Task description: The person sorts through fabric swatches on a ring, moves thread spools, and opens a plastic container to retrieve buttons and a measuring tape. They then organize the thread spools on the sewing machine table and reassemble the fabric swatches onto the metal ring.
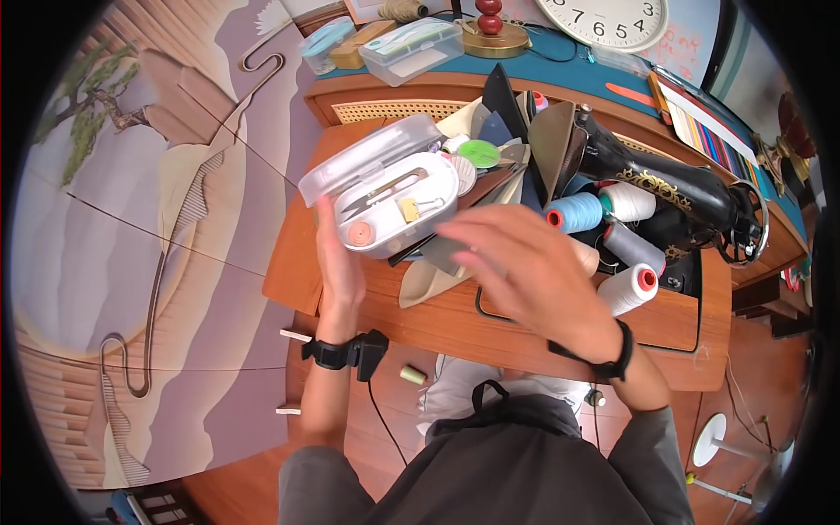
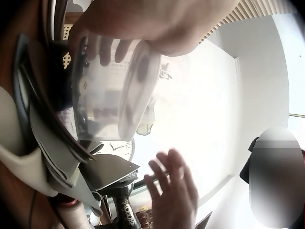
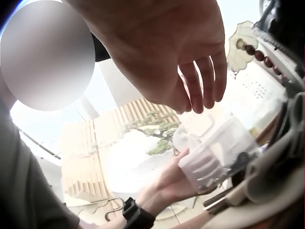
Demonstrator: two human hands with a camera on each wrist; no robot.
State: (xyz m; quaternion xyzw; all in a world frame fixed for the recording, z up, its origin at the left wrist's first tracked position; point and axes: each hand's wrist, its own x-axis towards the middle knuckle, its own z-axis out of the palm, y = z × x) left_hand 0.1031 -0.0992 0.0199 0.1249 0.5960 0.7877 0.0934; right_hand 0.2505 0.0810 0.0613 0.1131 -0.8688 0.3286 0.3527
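Note:
My left hand (image 1: 339, 267) holds a clear plastic sewing box (image 1: 398, 242) up from its left side. In the left wrist view, its fingers show through the box (image 2: 102, 102). The hinged lid (image 1: 372, 157) stands raised at the back. Inside the white tray lie thread snips (image 1: 385, 192), a coiled pink tape (image 1: 360, 233) and a small yellow piece (image 1: 409, 209) beside a metal pin-like bit. My right hand (image 1: 534, 276) hovers to the right of the box, empty, fingers extended toward it. The right wrist view shows those fingers (image 3: 208, 81) apart from the box.
Leather-like sheets (image 1: 551, 153) and a green disc (image 1: 479, 154) are heaped behind the box. A black sewing machine (image 1: 652, 175) stands right, with blue (image 1: 573, 213) and white thread cones (image 1: 628, 290) before it. A shelf behind bears plastic boxes (image 1: 411, 52) and a clock (image 1: 604, 22).

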